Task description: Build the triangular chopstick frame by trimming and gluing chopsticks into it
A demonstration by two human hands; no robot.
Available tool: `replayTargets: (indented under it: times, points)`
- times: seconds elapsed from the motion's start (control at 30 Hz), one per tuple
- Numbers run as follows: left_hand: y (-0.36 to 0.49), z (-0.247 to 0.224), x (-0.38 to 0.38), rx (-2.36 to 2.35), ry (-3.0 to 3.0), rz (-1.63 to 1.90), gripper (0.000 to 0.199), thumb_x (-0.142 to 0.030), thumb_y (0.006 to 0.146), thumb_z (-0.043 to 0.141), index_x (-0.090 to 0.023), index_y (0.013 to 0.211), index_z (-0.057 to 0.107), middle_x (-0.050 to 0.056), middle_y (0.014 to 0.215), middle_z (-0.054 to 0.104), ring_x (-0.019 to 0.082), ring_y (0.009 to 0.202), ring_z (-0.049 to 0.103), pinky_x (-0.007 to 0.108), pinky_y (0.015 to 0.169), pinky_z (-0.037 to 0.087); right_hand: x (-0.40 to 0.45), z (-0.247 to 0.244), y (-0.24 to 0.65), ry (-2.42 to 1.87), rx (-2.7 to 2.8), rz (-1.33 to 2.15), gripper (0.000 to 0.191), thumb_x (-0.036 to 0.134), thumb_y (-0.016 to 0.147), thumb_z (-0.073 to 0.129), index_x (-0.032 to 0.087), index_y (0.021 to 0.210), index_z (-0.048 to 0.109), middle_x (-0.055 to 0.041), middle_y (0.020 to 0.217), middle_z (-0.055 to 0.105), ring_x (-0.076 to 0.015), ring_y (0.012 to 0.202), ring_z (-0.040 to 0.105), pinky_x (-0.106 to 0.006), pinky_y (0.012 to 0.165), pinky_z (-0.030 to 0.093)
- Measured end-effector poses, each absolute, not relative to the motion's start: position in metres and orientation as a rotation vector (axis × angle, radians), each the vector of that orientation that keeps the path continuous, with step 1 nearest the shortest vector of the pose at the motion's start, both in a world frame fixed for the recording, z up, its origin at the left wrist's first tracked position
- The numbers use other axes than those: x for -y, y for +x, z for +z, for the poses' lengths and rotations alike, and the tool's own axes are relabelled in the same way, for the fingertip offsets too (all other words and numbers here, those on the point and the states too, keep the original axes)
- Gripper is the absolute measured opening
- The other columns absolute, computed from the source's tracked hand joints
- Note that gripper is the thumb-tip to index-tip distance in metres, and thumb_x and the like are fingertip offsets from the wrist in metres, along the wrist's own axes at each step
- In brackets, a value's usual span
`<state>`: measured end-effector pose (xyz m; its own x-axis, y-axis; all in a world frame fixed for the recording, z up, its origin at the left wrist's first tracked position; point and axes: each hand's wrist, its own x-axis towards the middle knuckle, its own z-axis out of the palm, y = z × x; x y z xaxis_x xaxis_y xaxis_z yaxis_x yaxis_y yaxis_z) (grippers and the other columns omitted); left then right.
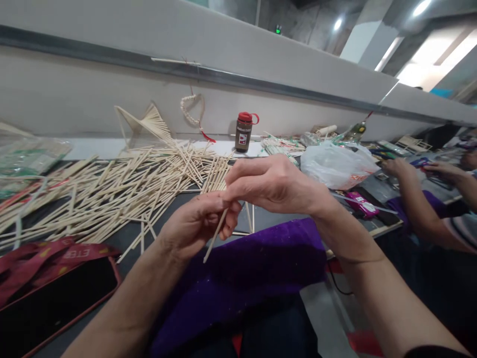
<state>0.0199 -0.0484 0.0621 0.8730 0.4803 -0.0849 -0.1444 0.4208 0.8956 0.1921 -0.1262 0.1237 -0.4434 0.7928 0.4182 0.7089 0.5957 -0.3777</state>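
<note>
My left hand [199, 219] is closed around a thin, pale wooden stick [214, 238], whose lower end slants down below the fingers. Right above it, my right hand [272, 184] pinches at the left fingertips; whatever lies between its fingers is hidden. A fan-like row of sticks [216, 174] shows just behind both hands, and I cannot tell whether it joins the held stick. To the left spreads a large loose heap of similar sticks [122, 189]. A purple cloth [253, 268] lies under the hands, across the table edge and lap.
A twisted stick model [152, 122] and a red-lidded bottle [244, 132] stand by the partition. At left lie a phone [55, 303] and a red lanyard [48, 263]. A white plastic bag [337, 161] sits at right, near another person's hands [404, 174].
</note>
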Motion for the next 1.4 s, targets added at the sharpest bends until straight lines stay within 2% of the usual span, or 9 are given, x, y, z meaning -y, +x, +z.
replayTargets:
  times: [0.1, 0.2, 0.27, 0.37, 0.57, 0.8, 1.17, 1.3, 1.4]
  points:
    - [0.021, 0.057, 0.052, -0.384, 1.047, 0.438, 0.017, -0.032, 0.060, 0.074, -0.016, 0.065, 0.069, 0.000, 0.049, 0.060, 0.009, 0.039, 0.052, 0.019, 0.038, 0.038, 0.119, 0.104, 0.220, -1.401, 2.066, 0.107, 0.021, 0.028, 0.088, 0.054, 0.027, 0.107, 0.064, -0.0024, 0.102, 0.062, -0.0137, 0.086, 0.059, -0.025, 0.071, 0.044]
    - [0.020, 0.047, 0.049, -0.356, 1.025, 0.501, 0.017, -0.030, 0.061, 0.074, -0.016, 0.068, 0.069, 0.000, 0.050, 0.059, 0.009, 0.041, 0.052, 0.019, 0.039, 0.038, 0.105, 0.066, 0.263, -2.046, 1.747, -0.118, 0.019, 0.026, 0.089, 0.050, 0.018, 0.093, 0.067, -0.0082, 0.089, 0.067, -0.0193, 0.084, 0.062, -0.029, 0.072, 0.044]
    - [0.020, 0.038, 0.044, -0.340, 0.983, 0.549, 0.017, -0.030, 0.062, 0.074, -0.016, 0.068, 0.068, -0.001, 0.051, 0.058, 0.008, 0.043, 0.052, 0.018, 0.041, 0.038, 0.097, 0.039, 0.287, -2.618, 1.608, -0.114, 0.022, 0.024, 0.089, 0.047, 0.016, 0.089, 0.068, -0.0148, 0.092, 0.068, -0.0253, 0.093, 0.063, -0.031, 0.074, 0.044]
    - [0.020, 0.027, 0.038, -0.358, 0.950, 0.592, 0.015, -0.028, 0.064, 0.073, -0.015, 0.070, 0.067, -0.001, 0.053, 0.058, 0.008, 0.044, 0.051, 0.018, 0.041, 0.038, 0.091, 0.008, 0.302, -2.807, 1.526, -0.050, 0.020, 0.022, 0.085, 0.053, 0.012, 0.094, 0.068, -0.0206, 0.096, 0.069, -0.0292, 0.096, 0.064, -0.033, 0.076, 0.045]
    - [0.021, 0.022, 0.034, -0.362, 0.963, 0.632, 0.018, -0.028, 0.062, 0.074, -0.014, 0.070, 0.067, -0.001, 0.052, 0.056, 0.008, 0.044, 0.049, 0.017, 0.041, 0.038, 0.091, -0.005, 0.298, -2.887, 1.488, -0.040, 0.032, 0.015, 0.085, 0.048, 0.012, 0.115, 0.055, -0.0201, 0.106, 0.067, -0.0294, 0.099, 0.065, -0.036, 0.078, 0.047]
    - [0.022, 0.018, 0.034, -0.394, 1.012, 0.616, 0.019, -0.029, 0.061, 0.076, -0.015, 0.071, 0.069, 0.000, 0.053, 0.056, 0.008, 0.046, 0.049, 0.016, 0.041, 0.039, 0.088, 0.010, 0.291, -2.854, 1.581, -0.075, 0.034, 0.021, 0.085, 0.049, 0.015, 0.118, 0.049, -0.0154, 0.105, 0.068, -0.0285, 0.097, 0.065, -0.034, 0.076, 0.048]
    - [0.025, 0.014, 0.036, -0.401, 1.051, 0.613, 0.016, -0.030, 0.063, 0.074, -0.016, 0.071, 0.070, 0.000, 0.052, 0.057, 0.009, 0.046, 0.051, 0.016, 0.042, 0.040, 0.072, 0.056, 0.309, -2.788, 1.772, -0.169, 0.038, 0.019, 0.077, 0.059, 0.015, 0.114, 0.055, -0.0170, 0.110, 0.067, -0.0289, 0.104, 0.062, -0.034, 0.081, 0.046]
    - [0.025, 0.015, 0.038, -0.360, 1.057, 0.600, 0.016, -0.029, 0.062, 0.074, -0.015, 0.069, 0.070, 0.000, 0.051, 0.057, 0.009, 0.046, 0.051, 0.016, 0.041, 0.039, 0.079, 0.067, 0.314, -2.738, 1.563, -0.326, 0.045, 0.020, 0.083, 0.049, 0.017, 0.127, 0.043, -0.0156, 0.107, 0.067, -0.0292, 0.098, 0.063, -0.038, 0.080, 0.046]
    - [0.025, 0.017, 0.040, -0.358, 1.061, 0.584, 0.016, -0.029, 0.061, 0.074, -0.015, 0.068, 0.070, 0.000, 0.051, 0.059, 0.009, 0.044, 0.052, 0.017, 0.041, 0.040, 0.093, 0.064, 0.316, -2.396, 1.275, -0.410, 0.046, 0.020, 0.085, 0.042, 0.020, 0.131, 0.038, -0.0105, 0.106, 0.067, -0.0259, 0.096, 0.061, -0.040, 0.082, 0.046]
